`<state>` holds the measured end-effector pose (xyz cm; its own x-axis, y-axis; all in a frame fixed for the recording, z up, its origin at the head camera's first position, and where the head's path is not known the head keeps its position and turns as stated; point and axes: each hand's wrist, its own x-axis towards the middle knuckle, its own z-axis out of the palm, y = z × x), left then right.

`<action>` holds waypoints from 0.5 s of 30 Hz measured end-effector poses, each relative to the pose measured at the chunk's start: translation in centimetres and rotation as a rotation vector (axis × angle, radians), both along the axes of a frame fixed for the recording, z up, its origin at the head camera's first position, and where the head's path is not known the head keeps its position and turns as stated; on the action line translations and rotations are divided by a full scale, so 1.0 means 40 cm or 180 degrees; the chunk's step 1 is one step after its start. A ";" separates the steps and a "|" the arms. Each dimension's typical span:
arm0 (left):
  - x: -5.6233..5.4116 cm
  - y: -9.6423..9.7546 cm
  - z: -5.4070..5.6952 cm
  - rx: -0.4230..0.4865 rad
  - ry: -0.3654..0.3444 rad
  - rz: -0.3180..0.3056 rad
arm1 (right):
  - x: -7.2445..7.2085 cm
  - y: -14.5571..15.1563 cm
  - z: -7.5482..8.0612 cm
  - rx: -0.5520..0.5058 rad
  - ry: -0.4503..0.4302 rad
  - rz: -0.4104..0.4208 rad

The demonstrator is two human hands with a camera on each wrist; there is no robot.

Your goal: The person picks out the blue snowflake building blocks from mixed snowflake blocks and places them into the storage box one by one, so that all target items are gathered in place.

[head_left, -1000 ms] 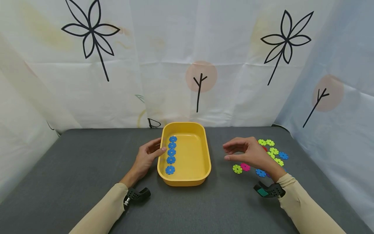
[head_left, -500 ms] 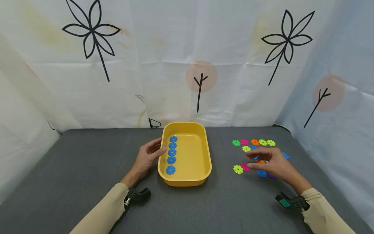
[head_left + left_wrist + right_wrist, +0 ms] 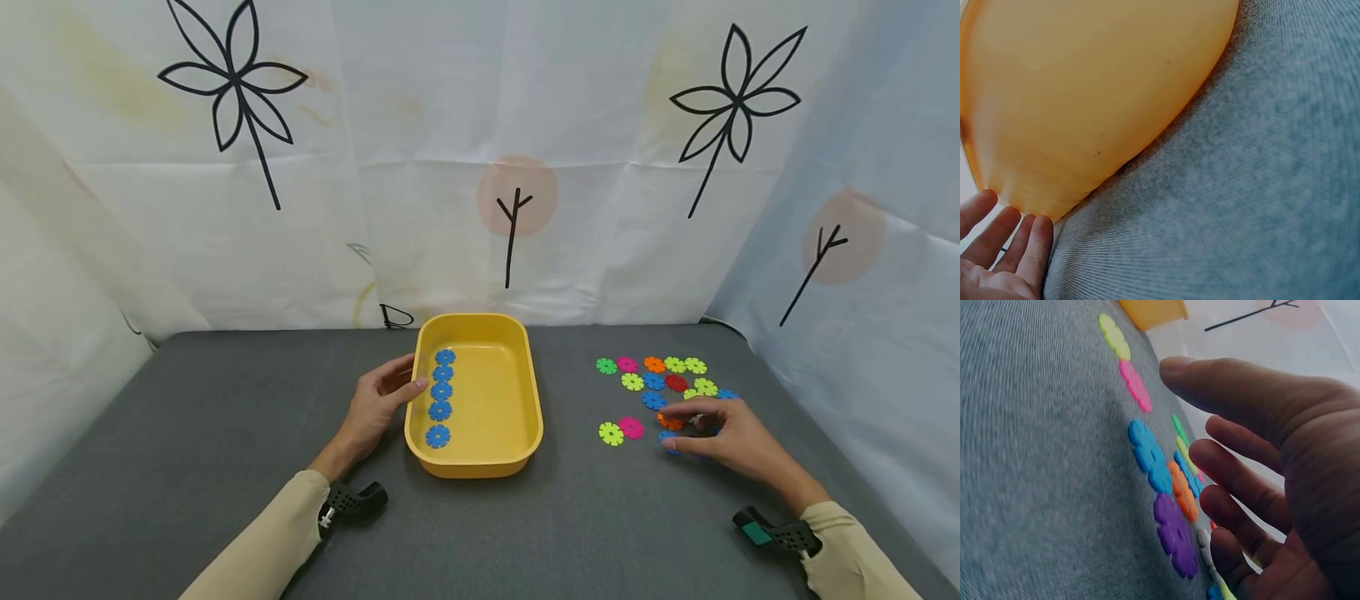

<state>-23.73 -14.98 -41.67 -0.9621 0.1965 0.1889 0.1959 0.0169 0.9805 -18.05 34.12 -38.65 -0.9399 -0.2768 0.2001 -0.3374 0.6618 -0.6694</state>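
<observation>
My left hand [image 3: 378, 404] holds the left side of a yellow tray [image 3: 495, 400], thumb over the rim; in the left wrist view its fingers [image 3: 1036, 247] lie against the outer wall. Inside the tray, several blue flower-shaped discs [image 3: 441, 390] form a column along the left side. Over the loose discs on the right, my right hand [image 3: 738, 437] hovers with thumb and fingers apart and nothing between them. Its thumb overlaps a blue disc [image 3: 1149, 456] in the head view. A purple disc [image 3: 1175, 536] lies beside that blue one, and an orange disc [image 3: 670, 422] is under the fingers.
More flower discs lie flat on the grey table [image 3: 525, 533]: green [image 3: 607, 366], red [image 3: 676, 383], pink [image 3: 632, 428] and yellow-green [image 3: 611, 434] among them. A white printed cloth [image 3: 420, 208] hangs behind the table's far edge.
My right hand has moved right and toward the near discs, from beside the tray to over the blue disc, uncovering the back rows. The left hand and tray stay put.
</observation>
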 end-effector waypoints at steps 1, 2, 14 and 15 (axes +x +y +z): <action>-0.001 0.001 -0.001 0.0007 -0.0001 -0.0004 | 0.000 0.004 -0.002 0.0007 0.0005 0.0013; -0.001 0.001 -0.001 0.0009 0.0002 -0.0005 | -0.001 0.007 -0.005 0.0016 0.0019 0.0030; 0.002 0.000 -0.001 -0.0007 0.0010 -0.0015 | -0.005 0.027 -0.020 0.0014 0.0083 0.0337; 0.002 0.000 -0.001 -0.0009 0.0013 -0.0016 | -0.006 0.029 -0.021 0.0010 0.0105 0.0373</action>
